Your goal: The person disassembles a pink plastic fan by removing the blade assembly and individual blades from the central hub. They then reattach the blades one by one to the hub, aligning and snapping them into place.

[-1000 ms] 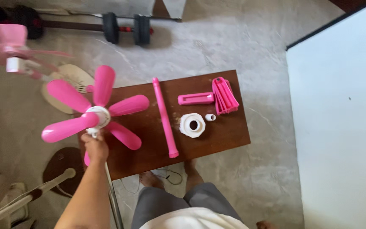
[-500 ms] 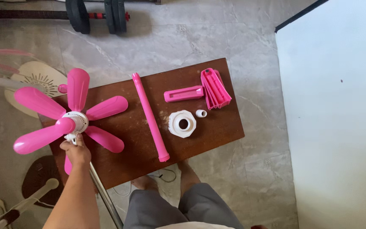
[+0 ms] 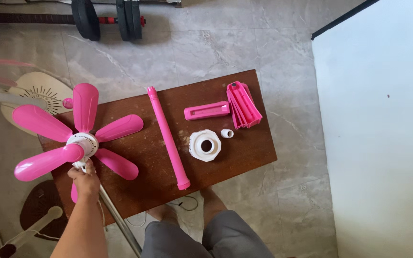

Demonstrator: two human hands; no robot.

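My left hand [image 3: 85,180] grips the base of a pink fan head [image 3: 79,136] with several pink blades and a white hub, held over the left end of a dark brown wooden table [image 3: 244,155]. On the table lie a long pink tube [image 3: 168,138], a white ring-shaped nut [image 3: 205,145], a small white cap [image 3: 226,133], a pink channel-shaped piece [image 3: 206,111] and a stack of folded pink parts [image 3: 243,105]. My right hand is out of sight.
A metal pole [image 3: 118,220] slants down below my left hand. Dumbbell weights [image 3: 106,19] lie on the marble floor at the back. A beige fan base [image 3: 34,93] and a dark round base [image 3: 41,203] sit at the left. A white wall [image 3: 378,129] stands to the right. My bare feet are under the table edge.
The view has shifted and steadied. The fan head stays in my left hand at the table's left end, sitting slightly lower in view. Parts on the table have not moved.
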